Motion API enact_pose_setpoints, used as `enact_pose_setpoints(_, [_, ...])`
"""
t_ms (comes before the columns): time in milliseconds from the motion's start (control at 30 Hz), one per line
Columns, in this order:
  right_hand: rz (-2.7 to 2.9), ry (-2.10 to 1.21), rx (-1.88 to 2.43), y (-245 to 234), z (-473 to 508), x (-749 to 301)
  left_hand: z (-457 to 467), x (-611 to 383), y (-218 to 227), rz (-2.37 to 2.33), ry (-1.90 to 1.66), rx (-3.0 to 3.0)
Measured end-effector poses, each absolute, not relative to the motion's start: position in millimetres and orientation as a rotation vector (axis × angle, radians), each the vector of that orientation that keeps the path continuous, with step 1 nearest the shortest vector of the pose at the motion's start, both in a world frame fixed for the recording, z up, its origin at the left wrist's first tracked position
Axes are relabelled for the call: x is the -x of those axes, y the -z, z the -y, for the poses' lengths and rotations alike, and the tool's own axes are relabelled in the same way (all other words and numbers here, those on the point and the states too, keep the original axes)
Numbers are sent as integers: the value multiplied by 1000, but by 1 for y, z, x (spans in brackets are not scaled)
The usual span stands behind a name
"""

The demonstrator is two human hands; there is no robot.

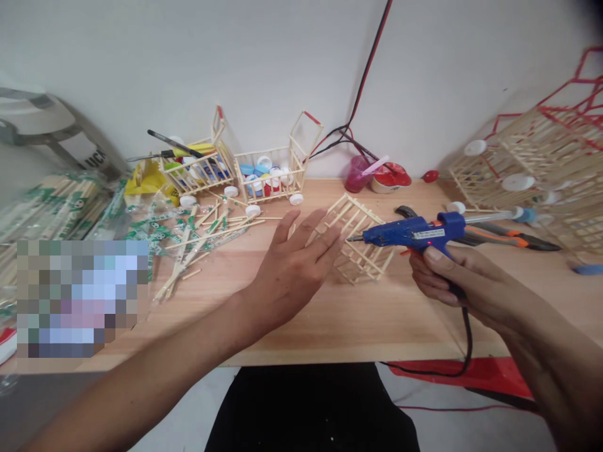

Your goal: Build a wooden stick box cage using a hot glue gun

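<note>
My right hand (pixel 443 276) grips a blue hot glue gun (pixel 414 231), with a clear glue stick out of its back and a small red light lit. The gun's metal nozzle points left, over a small basket-like frame (pixel 365 267) of thin wooden sticks on the table. My left hand (pixel 301 267) is at the frame's left side, fingers stretched out and apart. Its fingertips overlap the frame's edge; whether they press on it I cannot tell. Part of the frame is hidden behind the gun and the left fingers.
Two stick carts (pixel 271 179) with bottle caps stand at the back. Loose sticks (pixel 188 251) and wrappers lie left, near a pixelated patch. Pliers (pixel 509 235), a pink cup (pixel 357 174) and red-handled stick carts (pixel 541 150) are right. The gun's black cord (pixel 467 345) hangs over the table edge.
</note>
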State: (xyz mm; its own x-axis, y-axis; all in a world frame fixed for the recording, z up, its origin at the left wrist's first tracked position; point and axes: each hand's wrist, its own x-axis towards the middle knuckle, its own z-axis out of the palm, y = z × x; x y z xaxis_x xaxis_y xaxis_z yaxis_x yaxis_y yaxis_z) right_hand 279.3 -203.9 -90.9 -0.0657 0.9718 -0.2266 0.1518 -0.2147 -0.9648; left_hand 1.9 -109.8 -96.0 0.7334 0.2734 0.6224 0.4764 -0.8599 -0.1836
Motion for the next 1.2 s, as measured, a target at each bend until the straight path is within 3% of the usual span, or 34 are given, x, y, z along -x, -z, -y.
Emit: enact_pose_setpoints(1200, [1109, -1426, 1453, 83, 208, -273, 112, -1, 95, 592, 816, 2645])
